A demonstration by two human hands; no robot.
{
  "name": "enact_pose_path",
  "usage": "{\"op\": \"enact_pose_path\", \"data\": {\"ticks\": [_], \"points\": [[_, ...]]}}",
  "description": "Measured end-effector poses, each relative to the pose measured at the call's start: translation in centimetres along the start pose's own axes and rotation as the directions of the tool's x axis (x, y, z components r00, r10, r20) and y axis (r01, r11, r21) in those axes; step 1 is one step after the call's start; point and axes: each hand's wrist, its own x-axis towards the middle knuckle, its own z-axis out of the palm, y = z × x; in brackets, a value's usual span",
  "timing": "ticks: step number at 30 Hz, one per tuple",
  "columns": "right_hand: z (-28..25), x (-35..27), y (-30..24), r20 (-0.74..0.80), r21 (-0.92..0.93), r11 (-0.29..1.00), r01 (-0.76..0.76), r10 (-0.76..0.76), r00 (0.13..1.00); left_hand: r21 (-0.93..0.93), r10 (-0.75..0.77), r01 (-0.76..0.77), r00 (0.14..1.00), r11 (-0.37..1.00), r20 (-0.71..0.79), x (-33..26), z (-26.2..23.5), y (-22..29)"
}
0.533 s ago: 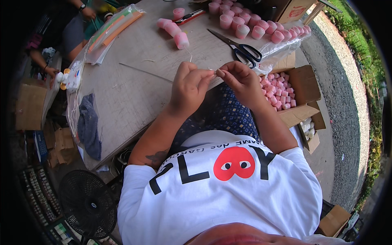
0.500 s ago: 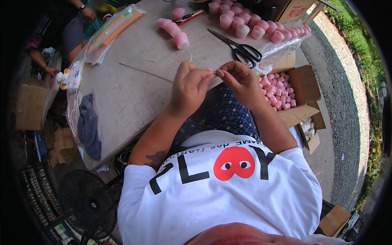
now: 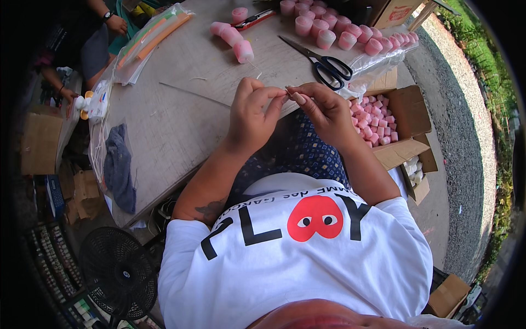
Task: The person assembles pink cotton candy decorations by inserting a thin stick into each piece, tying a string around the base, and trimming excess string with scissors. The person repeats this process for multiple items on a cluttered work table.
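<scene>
Apparently, 3 pink cylinders (image 3: 231, 37) are strung, boxed pieces (image 3: 375, 122) lie unstrung, and left hand (image 3: 253, 116) and right hand (image 3: 324, 107) pinch an indistinct item.

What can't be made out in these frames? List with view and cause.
- Small item at the fingertips of the left hand and right hand: head view, too small to identify.
- Right end of the thin rod: head view, hidden by the left hand.
- Lower pink pieces in the cardboard box: head view, covered by those on top.
- Co-worker's head: head view, cut off by the upper edge.
</scene>
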Motion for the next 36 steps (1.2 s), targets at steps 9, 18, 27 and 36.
{"op": "enact_pose_path", "data": {"ticks": [9,18,27,36], "points": [[-0.5,0.1,0.7,0.077,0.278,0.941,-0.192,0.177,0.981,-0.036,-0.038,0.037,0.999,0.999,-0.019,-0.3,0.3,-0.2],[-0.4,-0.1,1.1,0.048,0.367,0.907,-0.205,0.202,0.978,-0.163,-0.234,0.242,0.97,0.957,0.067,-0.4,0.2,-0.1],[-0.6,0.1,0.9,0.059,0.384,0.896,-0.223,0.217,0.974,-0.122,-0.172,0.174,0.985,0.977,0.028,-0.2,0.1,0.1],[-0.4,-0.1,0.6,0.028,0.34,0.899,-0.277,0.285,0.958,0.046,0.073,-0.074,0.997,0.996,0.036,-0.5,0.1,0.2]]}}
